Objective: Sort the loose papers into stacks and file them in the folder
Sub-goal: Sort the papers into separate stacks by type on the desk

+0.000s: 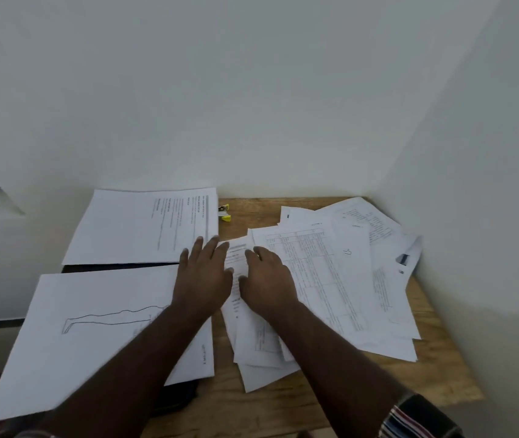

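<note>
A messy pile of loose printed papers (340, 279) covers the right half of the wooden table (441, 368). Two neater stacks lie on the left: a far stack with text (138, 227) and a near stack topped by a line drawing (93, 336). A dark folder (119, 267) shows as a thin strip between and under them. My left hand (202, 275) lies flat with straight fingers at the edge of the near stack. My right hand (267, 276) rests palm down on a sheet (236, 257) at the pile's left side, fingers slightly bent.
A small yellow stapler (224, 212) sits at the back of the table by the white wall. Walls close in at the back and the right. The table's front edge and bare wood (236, 403) show near me. A dark object (176, 396) lies under the near stack.
</note>
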